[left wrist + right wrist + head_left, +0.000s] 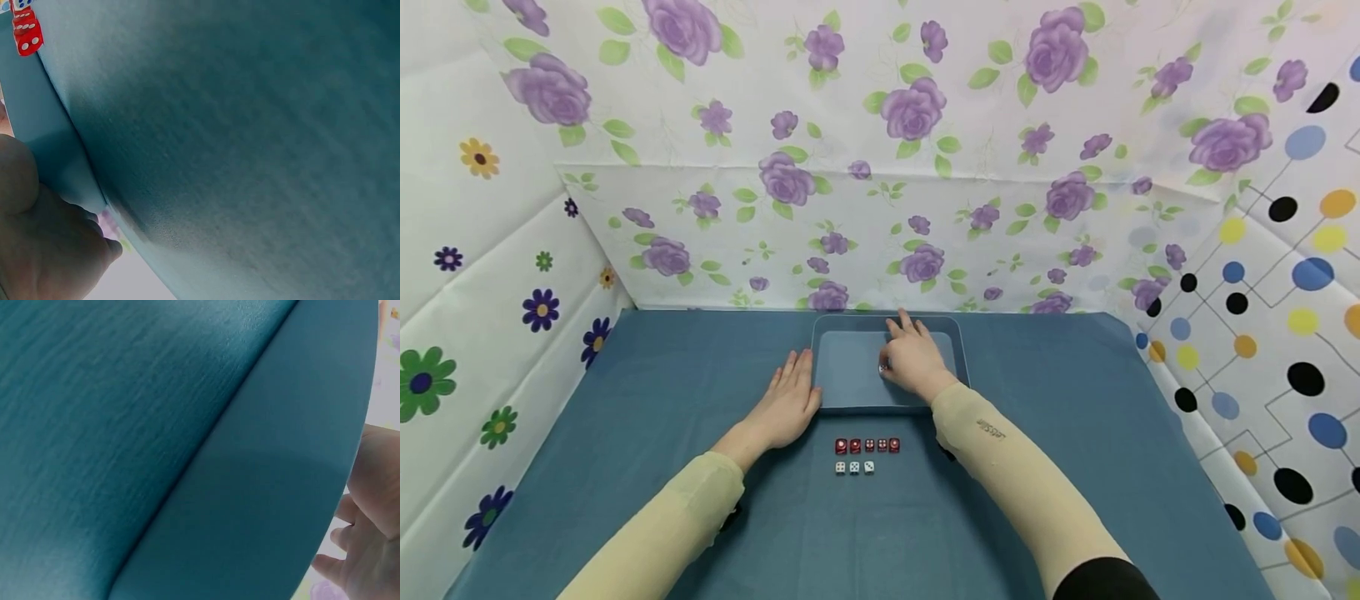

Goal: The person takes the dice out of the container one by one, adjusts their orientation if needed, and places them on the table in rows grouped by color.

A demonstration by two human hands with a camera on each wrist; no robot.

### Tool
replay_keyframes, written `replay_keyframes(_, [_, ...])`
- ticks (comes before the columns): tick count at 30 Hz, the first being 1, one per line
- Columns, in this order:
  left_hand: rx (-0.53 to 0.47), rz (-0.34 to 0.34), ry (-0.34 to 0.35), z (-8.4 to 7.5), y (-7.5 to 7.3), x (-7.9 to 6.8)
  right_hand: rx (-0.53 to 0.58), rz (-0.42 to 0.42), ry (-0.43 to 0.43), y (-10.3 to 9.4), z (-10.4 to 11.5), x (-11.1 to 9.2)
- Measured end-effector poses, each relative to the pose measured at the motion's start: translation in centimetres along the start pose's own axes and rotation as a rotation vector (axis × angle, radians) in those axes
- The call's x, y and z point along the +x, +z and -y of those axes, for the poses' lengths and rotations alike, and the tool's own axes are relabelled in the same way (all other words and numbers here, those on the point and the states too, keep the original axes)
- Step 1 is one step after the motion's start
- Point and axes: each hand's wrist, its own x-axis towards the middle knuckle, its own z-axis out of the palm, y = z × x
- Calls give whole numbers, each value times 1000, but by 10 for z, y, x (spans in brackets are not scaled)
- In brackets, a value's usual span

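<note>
A shallow blue-grey tray [850, 367] lies at the back of the table. My right hand [916, 358] is over its inside, thumb and index finger pinching a small white die [882, 367], the other fingers spread toward the far rim. Most of that die is hidden by the fingers. With fingers straight, my left hand [786, 400] rests beside the tray's left edge, thumb at the near left corner. In front of the tray stand a row of several red dice [869, 445] and, nearer, a row of three white dice [854, 468].
A blue cloth [1060, 400] covers the table. Behind it hangs a sheet with purple flowers [917, 108]. Another flowered sheet [490, 333] stands at the left, and a dotted one [1262, 358] at the right.
</note>
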Motion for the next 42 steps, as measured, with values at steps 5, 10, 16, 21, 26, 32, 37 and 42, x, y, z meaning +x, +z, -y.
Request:
replay_keyframes(5, [4, 1, -4, -7, -6, -2, -48, 28, 26, -4, 6, 2])
replay_keyframes(10, [22, 7, -15, -10, -8, -4, -106, 30, 39, -7, 13, 0])
replay_keyframes(16, [16, 12, -15, -10, -8, -4, -144, 32, 50, -7, 20, -1])
replay_keyframes(21, [0, 15, -12, -10, -10, -3, -165, 27, 65, -5, 20, -1])
replay_keyframes(26, [6, 9, -11, -10, -9, -4, -150, 24, 64, -3, 19, -3])
replay_keyframes(32, [-5, 8, -5, -9, -8, -5, -56, 16, 41, -6, 17, -11])
replay_keyframes(37, [7, 3, -4, -9, -10, -6, 26, 10, 28, -5, 14, -14])
replay_keyframes(42, [6, 2, 1, -8, -8, -3, 74, 6, 31, -4, 11, -17])
